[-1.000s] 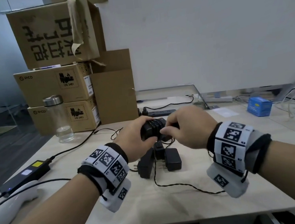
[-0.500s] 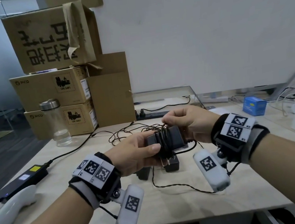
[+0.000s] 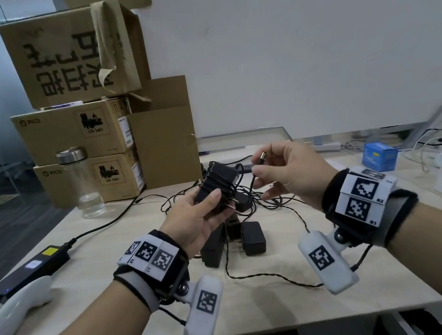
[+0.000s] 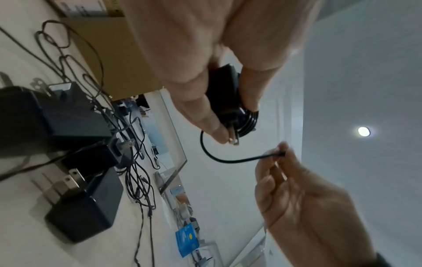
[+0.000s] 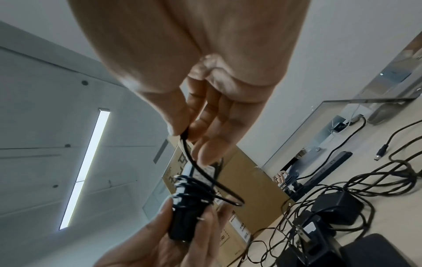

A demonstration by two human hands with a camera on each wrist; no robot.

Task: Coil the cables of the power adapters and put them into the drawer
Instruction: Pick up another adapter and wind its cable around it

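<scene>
**Last loose end of cable being wound on the held adapter**

The bench (image 3: pixel 300 305) carried the rest of the job: a stack of cardboard boxes (image 3: pixel 78 106) at the back left, then a cluster of other black adapters (image 3: pixel 253 237) lying flat with their cables in a tangle (image 3: pixel 268 203) behind and beside them. No drawer showed in any view.

The left hand (image 3: pixel 193 223) held one power adapter (image 3: pixel 218 187) up above the bench, its grip clamped round the body, thumb on the front face, prongs pointing down toward the bench. Several turns of cable (image 5: pixel 194 191) already sat tight round that body.

The right hand (image 3: pixel 293 175) had its grip pinched on the free tail (image 4: pixel 239 159) just behind the barrel plug (image 3: pixel 262 159), other fingers loose. A short slack arc ran from the pinch back to the wraps.

To do this step well, I'd judge: keep light tension on the tail so the laid turns don't spring off, lay the last turn beside the others and not over the prongs, then tuck the plug end under a turn. Left thumb should pin the wraps while the right regrips. The loose cables below could snag if the hands drop low.
</scene>
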